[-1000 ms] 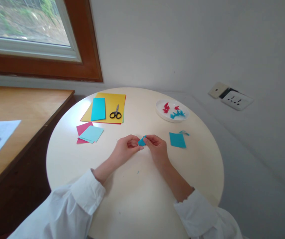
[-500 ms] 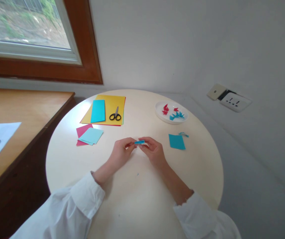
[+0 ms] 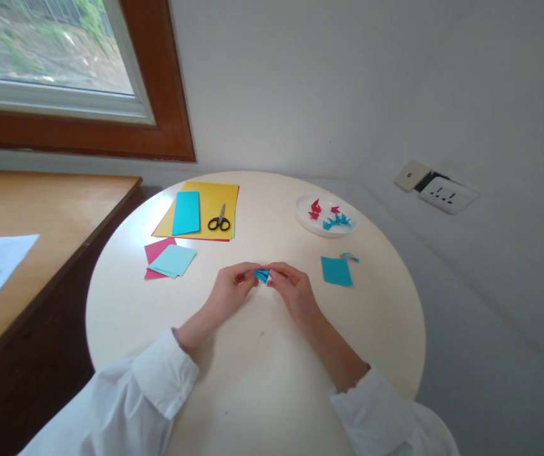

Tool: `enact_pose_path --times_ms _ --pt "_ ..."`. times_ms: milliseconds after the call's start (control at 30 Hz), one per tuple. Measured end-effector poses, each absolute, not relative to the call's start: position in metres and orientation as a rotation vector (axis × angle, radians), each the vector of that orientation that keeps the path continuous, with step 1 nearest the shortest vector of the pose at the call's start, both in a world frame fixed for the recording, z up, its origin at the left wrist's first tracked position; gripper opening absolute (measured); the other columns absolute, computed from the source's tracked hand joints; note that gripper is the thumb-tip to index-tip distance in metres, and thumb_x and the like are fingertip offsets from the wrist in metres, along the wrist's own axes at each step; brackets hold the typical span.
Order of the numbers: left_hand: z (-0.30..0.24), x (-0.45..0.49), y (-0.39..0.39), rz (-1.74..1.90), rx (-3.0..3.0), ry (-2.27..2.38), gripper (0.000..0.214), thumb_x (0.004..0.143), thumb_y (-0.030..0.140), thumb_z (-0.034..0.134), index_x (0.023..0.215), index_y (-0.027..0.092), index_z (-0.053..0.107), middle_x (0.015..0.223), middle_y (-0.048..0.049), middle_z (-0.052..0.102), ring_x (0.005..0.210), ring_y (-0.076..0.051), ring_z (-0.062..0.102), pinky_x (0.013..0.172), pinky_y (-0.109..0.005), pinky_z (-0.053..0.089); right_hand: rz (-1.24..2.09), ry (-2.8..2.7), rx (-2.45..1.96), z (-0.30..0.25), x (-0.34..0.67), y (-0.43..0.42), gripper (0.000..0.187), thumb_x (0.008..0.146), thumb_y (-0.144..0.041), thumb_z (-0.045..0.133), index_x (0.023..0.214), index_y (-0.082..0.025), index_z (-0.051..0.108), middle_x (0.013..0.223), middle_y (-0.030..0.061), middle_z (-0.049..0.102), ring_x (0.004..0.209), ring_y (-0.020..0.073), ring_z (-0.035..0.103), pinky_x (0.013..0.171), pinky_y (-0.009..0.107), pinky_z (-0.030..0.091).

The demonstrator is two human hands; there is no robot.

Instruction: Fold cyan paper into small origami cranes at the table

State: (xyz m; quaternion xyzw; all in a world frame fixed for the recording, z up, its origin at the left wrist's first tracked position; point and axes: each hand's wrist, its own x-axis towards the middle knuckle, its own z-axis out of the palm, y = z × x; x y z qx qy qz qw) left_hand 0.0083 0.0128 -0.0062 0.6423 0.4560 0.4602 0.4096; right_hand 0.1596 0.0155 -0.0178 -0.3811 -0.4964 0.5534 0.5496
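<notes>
A small folded piece of blue paper (image 3: 262, 275) is held just above the table between my two hands, its creased faces partly covered by fingertips. My left hand (image 3: 234, 282) pinches its left side. On the other side, the thumb and fingers of my right hand (image 3: 292, 286) close on its right edge. Right of my hands lie a blue paper square (image 3: 337, 271) and a thin curled blue strip (image 3: 349, 257). Beyond them, a white dish (image 3: 303, 221) holds several small folded paper figures, red ones (image 3: 315, 208) and blue ones (image 3: 337, 221).
Yellow sheets (image 3: 209, 196) at the back left bear a blue paper rectangle (image 3: 187, 213) and black-handled scissors (image 3: 219, 219). Light blue squares (image 3: 174, 260) overlap pink squares (image 3: 154, 252) nearer me. A wooden desk (image 3: 63, 196) stands left of the round white table (image 3: 272, 386).
The folded blue paper has turned from a narrow flat strip to a wider, downward-pointing shape showing its creases. My fingertips have shifted slightly around it.
</notes>
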Motion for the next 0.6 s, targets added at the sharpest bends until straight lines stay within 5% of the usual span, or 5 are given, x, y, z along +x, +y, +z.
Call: enact_pose_path --times_ms 367,600 --pt "0.0014 0.0086 0.0097 1.082 1.218 0.861 0.031 0.073 0.018 0.055 0.099 0.015 0.071 0.098 -0.0078 0.072 0.094 -0.023 0.063 0.086 -0.034 0.047 1.212 -1.172 -0.894 -0.0192 0.1606 0.0173 0.01 0.069 -0.03 0.068 0.076 -0.023 0.071 0.078 0.0009 0.067 0.068 0.0136 0.058 0.067 0.03 0.049" --pt "0.0027 0.009 0.0097 1.067 1.322 0.991 0.027 0.076 0.028 0.061 0.097 0.014 0.071 0.095 -0.009 0.072 0.083 -0.019 0.064 0.074 -0.029 0.049 1.244 -1.17 -0.877 -0.0189 0.1602 0.0166 0.01 0.069 -0.029 0.069 0.078 -0.023 0.071 0.077 0.0001 0.066 0.069 0.0138 0.059 0.067 0.03 0.049"
